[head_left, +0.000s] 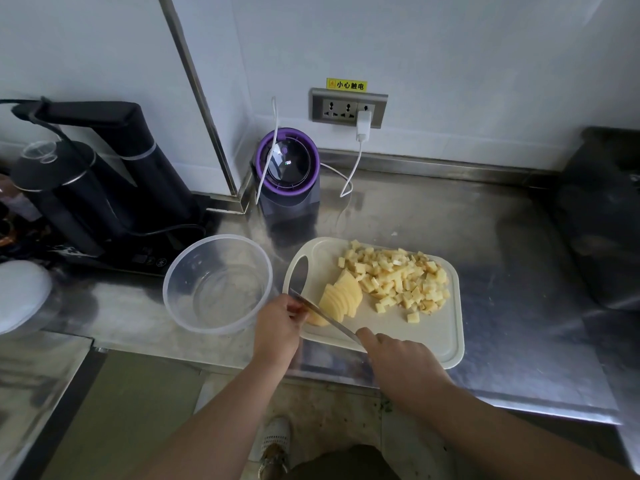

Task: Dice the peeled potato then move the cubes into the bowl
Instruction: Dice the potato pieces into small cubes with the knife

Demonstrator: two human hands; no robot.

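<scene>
clear round plastic bowl [218,284] sits empty just left of the white plastic cutting board [433,337]. left hand [277,323] pinches the uncut end of the pale peeled potato [341,299], slices fanned off rightward. steel knife [341,328] lies diagonally right against those fingers, right hand [398,355] wrapped round its handle, yellow potato cubes [398,278] piled beyond

Knife [326,316] handle hidden in R hand [401,358]; white obj [20,296] cut off at left edge

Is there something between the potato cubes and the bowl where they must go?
Yes: the sliced potato, held by the left hand with the knife across it, lies between the cubes and the bowl.
</scene>
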